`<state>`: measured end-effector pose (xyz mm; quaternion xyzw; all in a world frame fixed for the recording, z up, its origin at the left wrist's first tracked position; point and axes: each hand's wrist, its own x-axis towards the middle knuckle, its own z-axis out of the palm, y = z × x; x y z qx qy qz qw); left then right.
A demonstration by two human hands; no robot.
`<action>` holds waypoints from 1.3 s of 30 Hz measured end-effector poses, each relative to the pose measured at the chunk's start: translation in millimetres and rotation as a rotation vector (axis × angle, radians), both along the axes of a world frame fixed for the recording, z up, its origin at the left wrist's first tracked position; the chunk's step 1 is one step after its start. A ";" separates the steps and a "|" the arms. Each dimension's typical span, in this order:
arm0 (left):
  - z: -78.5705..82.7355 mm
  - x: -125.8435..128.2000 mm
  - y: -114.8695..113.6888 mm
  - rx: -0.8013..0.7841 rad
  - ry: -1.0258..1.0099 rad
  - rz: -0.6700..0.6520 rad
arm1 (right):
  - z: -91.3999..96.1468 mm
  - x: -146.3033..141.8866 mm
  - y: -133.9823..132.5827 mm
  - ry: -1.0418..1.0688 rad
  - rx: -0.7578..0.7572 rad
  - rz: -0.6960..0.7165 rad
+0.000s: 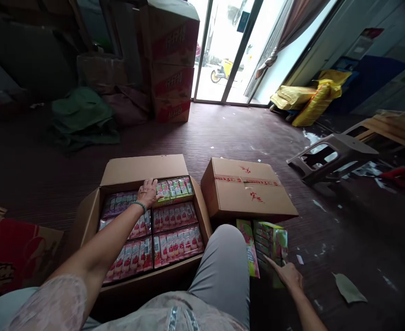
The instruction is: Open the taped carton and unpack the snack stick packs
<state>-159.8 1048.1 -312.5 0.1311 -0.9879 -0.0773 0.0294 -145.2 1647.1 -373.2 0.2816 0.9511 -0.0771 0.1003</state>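
Note:
My left hand (148,193) reaches into an open carton (87,220) and rests at the left end of a green snack pack (173,189), its thumb apart from the fingers. Red-and-pink snack packs (178,246) fill the front and middle of the carton, and a purplish pack (118,202) lies at its back left, partly behind my forearm. Low on the right, my right hand (289,274) grips the near end of another green snack pack (271,239), slightly blurred and tilted. Beside it, against my knee, lies a green-and-pink pack (249,248).
A taped carton (249,188) stands right of the open one. Red cartons (171,69) are stacked near the glass door (219,55). At right are a plastic stool (340,151) and yellow sacks (312,96). A leaf-shaped scrap (349,288) lies on the floor; a red box (13,257) is at left.

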 end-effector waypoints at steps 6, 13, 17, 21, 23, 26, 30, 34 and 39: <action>-18.3 -41.2 -8.2 0.057 -0.215 0.046 | -29.8 -19.6 -7.3 0.061 -0.131 0.146; -39.3 -13.9 -5.7 0.108 -0.122 0.054 | -25.1 -8.5 -68.5 0.117 -0.163 0.222; -54.0 32.2 23.1 0.065 0.049 0.112 | -8.8 -2.2 -82.6 0.230 -0.148 0.248; -63.1 92.8 53.0 0.064 0.261 0.103 | 16.7 2.6 -92.6 0.348 -0.142 0.208; -61.2 108.2 58.6 0.125 0.348 0.127 | 31.2 3.3 -100.0 0.381 -0.159 0.228; -55.6 99.4 53.1 0.342 0.331 0.274 | 51.4 3.2 -120.4 0.419 -0.185 0.306; -54.8 66.6 38.1 0.620 -0.021 0.406 | 72.2 10.0 -165.1 0.524 -0.243 0.465; -57.9 66.7 43.7 0.495 0.028 0.369 | 84.6 30.9 -207.1 0.645 -0.294 0.706; -60.6 108.6 77.0 0.241 0.184 0.177 | 86.3 58.7 -236.1 0.590 -0.327 0.800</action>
